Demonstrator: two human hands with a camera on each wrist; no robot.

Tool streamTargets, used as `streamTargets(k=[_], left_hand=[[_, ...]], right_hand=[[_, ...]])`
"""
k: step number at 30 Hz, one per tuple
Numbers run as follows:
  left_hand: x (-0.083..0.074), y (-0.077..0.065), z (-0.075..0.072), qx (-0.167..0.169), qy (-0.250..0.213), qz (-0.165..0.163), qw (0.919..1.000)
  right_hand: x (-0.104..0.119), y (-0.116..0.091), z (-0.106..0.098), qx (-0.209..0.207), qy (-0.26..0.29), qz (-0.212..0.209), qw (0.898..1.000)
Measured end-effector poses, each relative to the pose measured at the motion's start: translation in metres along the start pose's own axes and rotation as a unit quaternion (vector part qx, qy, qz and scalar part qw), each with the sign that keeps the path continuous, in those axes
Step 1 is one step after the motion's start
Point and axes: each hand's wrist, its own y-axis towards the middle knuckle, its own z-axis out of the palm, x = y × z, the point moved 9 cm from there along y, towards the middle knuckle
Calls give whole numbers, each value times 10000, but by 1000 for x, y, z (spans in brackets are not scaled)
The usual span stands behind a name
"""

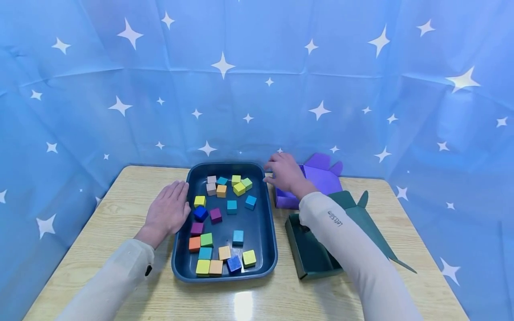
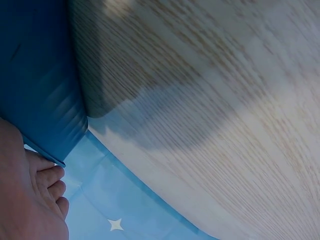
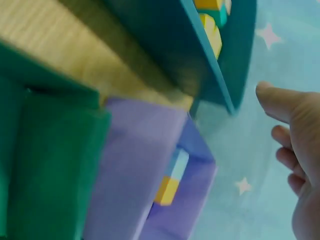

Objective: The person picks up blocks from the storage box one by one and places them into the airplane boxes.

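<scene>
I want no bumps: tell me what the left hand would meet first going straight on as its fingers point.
Probably nothing: the left hand points beside the dark blue plastic tray, toward the starred blue backdrop cloth.

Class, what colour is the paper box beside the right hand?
Purple; the paper box shows best in the head view.

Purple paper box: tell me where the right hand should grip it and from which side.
Pinch the purple paper box by its upright left wall, coming from above beside the tray. That thin edge is nearest the right hand, and the top is open. The walls look flimsy, so probably grip lightly.
</scene>
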Motion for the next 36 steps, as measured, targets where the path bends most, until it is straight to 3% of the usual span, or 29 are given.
streamTargets(k=[8, 15, 23, 36], left_hand=[[2, -2, 0, 32, -54, -20, 10000], [3, -3, 0, 38, -78, -39, 10000], [3, -2, 1, 43, -98, -48, 9999], [2, 0, 1, 27, -142, -20, 9999]], right_hand=[[40, -5, 21, 183, -99, -580, 9981], [58, -8, 42, 531, -289, -738, 9954], [62, -10, 58, 770, -609, -518, 9938], [58, -9, 70, 706, -685, -216, 9949]])
